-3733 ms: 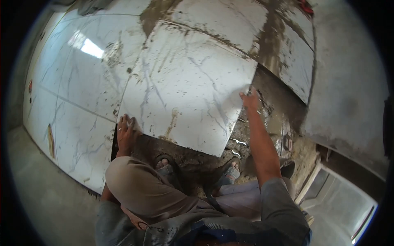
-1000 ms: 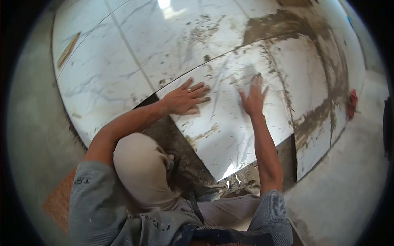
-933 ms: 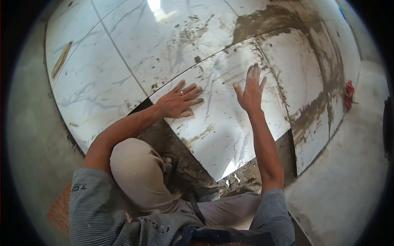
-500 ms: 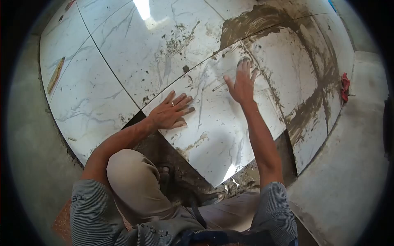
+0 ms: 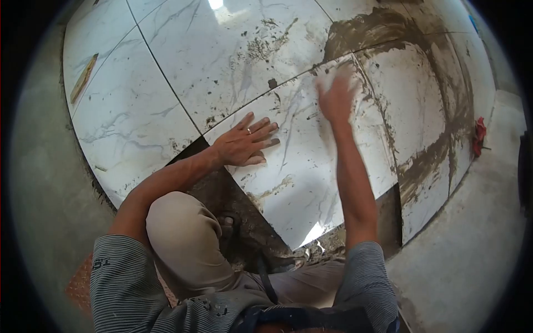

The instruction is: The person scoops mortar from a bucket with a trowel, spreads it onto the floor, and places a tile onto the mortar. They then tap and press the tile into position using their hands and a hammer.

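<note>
A white marble-look floor tile (image 5: 302,183) with grey veins lies in front of me, spotted with mud and mortar. My left hand (image 5: 247,141), with a ring on one finger, rests flat on its left part, fingers spread. Over the tile's far end, close to the joint with the neighbouring tiles, is my right hand (image 5: 337,100). Motion blurs it, but the thumb stands apart from the stretched fingers. Neither hand grasps anything.
Wet brown mortar (image 5: 369,30) is smeared over the tiles at the far right. A wooden strip (image 5: 84,77) lies on the left tiles, and a red crumpled thing (image 5: 478,136) at the right edge. Dark bare ground (image 5: 244,208) shows beside my bent knee.
My right hand has shifted slightly toward the far end of the tile and become blurred. My left hand stays flat on the tile; the view has turned a little.
</note>
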Motion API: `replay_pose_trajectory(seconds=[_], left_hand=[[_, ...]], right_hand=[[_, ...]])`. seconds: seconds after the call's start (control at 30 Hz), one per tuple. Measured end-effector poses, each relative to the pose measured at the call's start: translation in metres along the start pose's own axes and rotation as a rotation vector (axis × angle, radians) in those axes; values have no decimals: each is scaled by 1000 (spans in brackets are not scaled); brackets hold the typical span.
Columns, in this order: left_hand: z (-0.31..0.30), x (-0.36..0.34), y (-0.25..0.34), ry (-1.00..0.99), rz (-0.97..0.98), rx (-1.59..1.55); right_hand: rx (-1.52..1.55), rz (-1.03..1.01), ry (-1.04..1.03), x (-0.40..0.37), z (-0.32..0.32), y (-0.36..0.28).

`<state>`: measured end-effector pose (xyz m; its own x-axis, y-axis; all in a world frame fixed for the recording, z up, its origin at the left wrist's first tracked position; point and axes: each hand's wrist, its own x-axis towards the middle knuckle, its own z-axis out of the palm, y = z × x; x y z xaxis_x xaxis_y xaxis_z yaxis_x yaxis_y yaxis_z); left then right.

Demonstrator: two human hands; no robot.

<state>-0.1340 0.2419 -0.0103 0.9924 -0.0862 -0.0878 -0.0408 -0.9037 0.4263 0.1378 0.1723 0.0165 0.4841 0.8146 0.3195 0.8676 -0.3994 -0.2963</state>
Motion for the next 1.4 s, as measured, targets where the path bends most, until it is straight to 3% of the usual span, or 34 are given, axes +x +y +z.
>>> replay_pose_trajectory(seconds=[0.1,0.23,0.33,0.4,0.5,0.57,0.6,0.63,0.67,0.73,0.77,0.8,0.87,0.93,1.0,1.03,1.2,1.23,1.27,1.33,1.4], left_hand=[[-5,2,-6,30,6,3],[-2,3,-11,30,5,-11],[1,-3,-10,25,10,-15],[8,-5,-5,73,34,13],[11,-6,-8,69,22,27],[8,-3,-3,4,-11,14],[9,-4,-4,22,0,0],[1,0,1,-110,-61,21],[9,-1,-1,-6,-49,37],[18,2,-2,93,2,110],[19,4,0,129,25,120],[19,4,4,148,15,129],[20,6,3,134,39,150],[22,9,5,123,68,164],[23,8,4,93,98,198],[23,9,2,55,100,184],[-15,25,11,-295,89,72],[-22,35,13,-380,81,-6],[-29,44,17,-425,124,5],[-42,67,36,-598,4,3],[-44,88,56,-713,-46,87]], right_hand=[[-155,44,-296,-19,39,10],[-110,35,-233,-19,34,6],[-171,74,-327,-29,43,7],[28,26,-301,-32,45,29],[200,56,-230,-58,-14,32],[164,-35,-439,-103,-71,46],[121,51,-433,-132,-94,63],[108,123,-523,-164,-123,81],[102,206,-614,-200,-155,98],[115,450,-348,-276,-211,116],[118,668,-350,-315,-240,116],[138,874,-340,-351,-261,110],[66,1005,-270,-406,-284,68],[42,1203,-430,-478,-279,27],[1143,1560,187,-638,-224,-18],[954,1310,136,-657,-227,-66],[853,1517,140,-706,-173,-180],[699,1419,-40,-674,-209,-180],[331,1378,-18,-690,-196,-193],[176,1470,-102,-692,-216,-194],[39,1729,-33,-731,-215,-196]])
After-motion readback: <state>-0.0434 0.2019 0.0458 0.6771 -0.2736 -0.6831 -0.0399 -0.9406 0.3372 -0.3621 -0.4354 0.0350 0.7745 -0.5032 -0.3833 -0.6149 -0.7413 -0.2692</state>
